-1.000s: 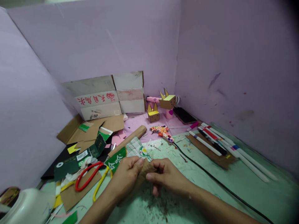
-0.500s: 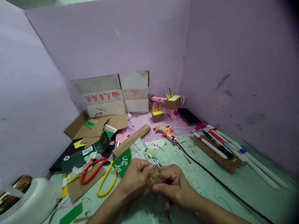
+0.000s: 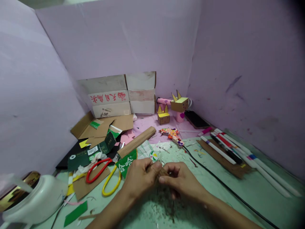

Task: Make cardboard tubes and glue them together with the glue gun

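My left hand (image 3: pixel 141 178) and my right hand (image 3: pixel 184 179) meet low in the middle of the head view, fingers closed on a small piece of brown cardboard (image 3: pixel 162 173). Most of the piece is hidden behind my fingers and thumbs. Dark crumbs (image 3: pixel 166 206) lie on the table below. Just beyond my left hand is a green and white printed wrapper (image 3: pixel 128 160), with a wooden block (image 3: pixel 137 143) behind it. To the left rest scissors with one red and one yellow handle (image 3: pixel 104 190). A flower-patterned glue gun (image 3: pixel 175 137) lies farther back.
Two cardboard animal-head boxes (image 3: pixel 163 119) stand at the back near a phone (image 3: pixel 196 119). Markers (image 3: pixel 218 149) lie on the right beside the black cable (image 3: pixel 221 181). Cardboard scraps (image 3: pixel 111 124) pile up at left. A white container (image 3: pixel 45 197) occupies the near left.
My fingers have closed farther over the cardboard, so less of it shows, and my hands are nearer together. The view has shifted slightly, moving the background to the right.
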Available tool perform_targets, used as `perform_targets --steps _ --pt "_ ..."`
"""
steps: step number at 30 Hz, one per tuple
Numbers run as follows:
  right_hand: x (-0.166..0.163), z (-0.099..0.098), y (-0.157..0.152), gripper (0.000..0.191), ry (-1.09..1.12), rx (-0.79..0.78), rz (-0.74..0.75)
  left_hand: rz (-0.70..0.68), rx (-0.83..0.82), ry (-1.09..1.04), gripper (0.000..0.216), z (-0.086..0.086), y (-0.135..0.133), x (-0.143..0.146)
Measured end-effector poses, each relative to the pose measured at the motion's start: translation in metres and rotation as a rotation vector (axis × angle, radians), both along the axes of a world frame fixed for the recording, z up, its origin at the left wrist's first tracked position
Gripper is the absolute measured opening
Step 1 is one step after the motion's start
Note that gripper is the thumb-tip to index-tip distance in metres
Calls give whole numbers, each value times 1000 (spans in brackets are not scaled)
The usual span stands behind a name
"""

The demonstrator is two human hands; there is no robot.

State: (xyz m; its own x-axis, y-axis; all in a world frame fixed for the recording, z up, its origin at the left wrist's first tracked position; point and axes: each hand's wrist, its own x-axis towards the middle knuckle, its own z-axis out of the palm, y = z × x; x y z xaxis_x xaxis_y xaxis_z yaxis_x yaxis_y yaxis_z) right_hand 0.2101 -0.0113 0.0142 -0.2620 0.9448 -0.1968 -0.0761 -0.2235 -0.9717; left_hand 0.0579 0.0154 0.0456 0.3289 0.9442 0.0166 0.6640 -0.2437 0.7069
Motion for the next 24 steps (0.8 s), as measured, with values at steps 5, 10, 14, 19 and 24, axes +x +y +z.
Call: perform_targets --steps 5,10,14,19,24 --pt "4 -2 -6 33 -31 216 68 -56 -63 -20 42 -4 0 4" --pt "6 -4 -14 32 -157 738 40 -122 -87 3 43 -10 -6 10" --pt "7 -4 -9 29 -115 570 -32 -94 -49 22 42 -1 1 2" --pt "11 -7 6 33 16 229 -80 -120 -81 48 40 13 13 -14" --pt "13 -14 11 30 -3 110 151 -139 -64 71 35 8 10 -14"
